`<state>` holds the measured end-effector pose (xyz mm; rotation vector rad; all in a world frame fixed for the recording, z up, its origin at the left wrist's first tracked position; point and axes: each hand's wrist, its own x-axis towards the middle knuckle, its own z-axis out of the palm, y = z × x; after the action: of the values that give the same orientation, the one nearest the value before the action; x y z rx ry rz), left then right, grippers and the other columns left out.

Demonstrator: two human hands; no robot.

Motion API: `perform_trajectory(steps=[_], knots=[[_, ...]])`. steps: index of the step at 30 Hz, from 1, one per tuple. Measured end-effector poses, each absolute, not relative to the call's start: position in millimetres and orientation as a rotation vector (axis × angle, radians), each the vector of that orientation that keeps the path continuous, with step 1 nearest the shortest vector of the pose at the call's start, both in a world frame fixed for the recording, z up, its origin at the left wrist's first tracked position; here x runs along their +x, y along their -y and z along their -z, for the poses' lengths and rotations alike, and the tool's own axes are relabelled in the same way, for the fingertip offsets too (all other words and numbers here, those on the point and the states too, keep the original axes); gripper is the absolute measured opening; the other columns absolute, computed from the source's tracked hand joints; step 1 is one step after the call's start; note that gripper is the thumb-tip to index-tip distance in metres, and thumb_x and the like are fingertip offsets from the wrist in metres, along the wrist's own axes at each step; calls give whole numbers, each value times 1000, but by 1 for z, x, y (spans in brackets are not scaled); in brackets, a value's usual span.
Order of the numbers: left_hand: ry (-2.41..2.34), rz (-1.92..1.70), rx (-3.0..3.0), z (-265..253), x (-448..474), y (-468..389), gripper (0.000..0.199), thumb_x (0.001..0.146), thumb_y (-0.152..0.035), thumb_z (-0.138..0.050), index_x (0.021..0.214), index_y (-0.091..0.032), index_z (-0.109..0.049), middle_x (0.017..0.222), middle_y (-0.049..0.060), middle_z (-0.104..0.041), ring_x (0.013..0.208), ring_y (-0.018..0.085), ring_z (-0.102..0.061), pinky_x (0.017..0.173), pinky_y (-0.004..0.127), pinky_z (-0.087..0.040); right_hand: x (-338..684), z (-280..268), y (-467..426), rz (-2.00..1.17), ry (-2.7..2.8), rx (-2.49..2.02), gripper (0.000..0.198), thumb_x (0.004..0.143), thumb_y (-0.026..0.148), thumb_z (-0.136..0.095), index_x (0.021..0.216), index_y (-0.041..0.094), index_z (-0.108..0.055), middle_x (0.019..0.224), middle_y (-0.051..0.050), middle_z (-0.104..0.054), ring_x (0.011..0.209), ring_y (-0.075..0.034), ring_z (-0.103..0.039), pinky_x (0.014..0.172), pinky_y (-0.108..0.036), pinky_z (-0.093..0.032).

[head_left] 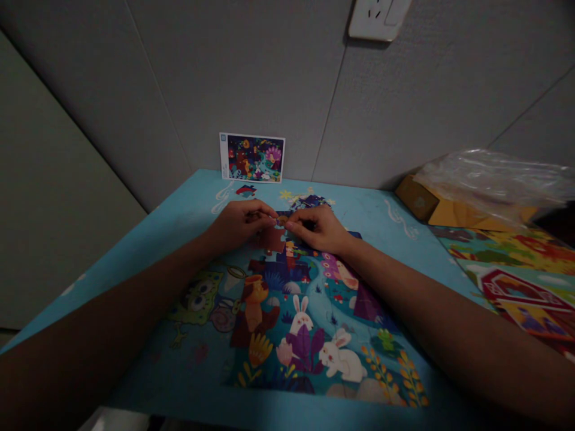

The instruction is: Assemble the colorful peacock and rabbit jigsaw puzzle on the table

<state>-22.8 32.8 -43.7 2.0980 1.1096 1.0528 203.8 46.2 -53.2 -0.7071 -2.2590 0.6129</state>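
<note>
A partly joined jigsaw puzzle (314, 335) with rabbits, a stream and flowers lies on the blue table (179, 209). Over its far edge my left hand (242, 222) and my right hand (318, 227) meet, fingertips pinched close together. Between them shows a small puzzle piece (281, 221), gripped from both sides; its details are too small to make out. Just behind my right hand sits a pile of loose puzzle pieces (314, 201). One separate reddish piece (246, 190) rests beyond my left hand.
A picture card (254, 158) leans on the wall at the back. To the right are a cardboard box (417, 197), a clear plastic bag (489, 179) and another colourful picture sheet (516, 257). A wall socket (377, 18) is above.
</note>
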Motion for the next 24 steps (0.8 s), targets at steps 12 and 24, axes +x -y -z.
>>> perform_trajectory(steps=[12,24], knots=[[-1038,-927,1933,46,-23,-32,29,80,-36,-67,97,-12,-65,62,-2,-65,47,12,-58,48,23,-44,204,53,-47,-578,2182,-825,32,91,38,-53,72,14,-62,54,3,-50,49,-8,-41,51,-22,-32],[-1058,-1036,1867,40,-25,-31,25,81,-30,-65,96,-11,-71,68,5,-73,55,16,-66,51,25,-51,206,52,-46,-581,2215,-812,34,90,39,-52,67,15,-60,51,3,-48,47,-8,-41,48,-22,-30]])
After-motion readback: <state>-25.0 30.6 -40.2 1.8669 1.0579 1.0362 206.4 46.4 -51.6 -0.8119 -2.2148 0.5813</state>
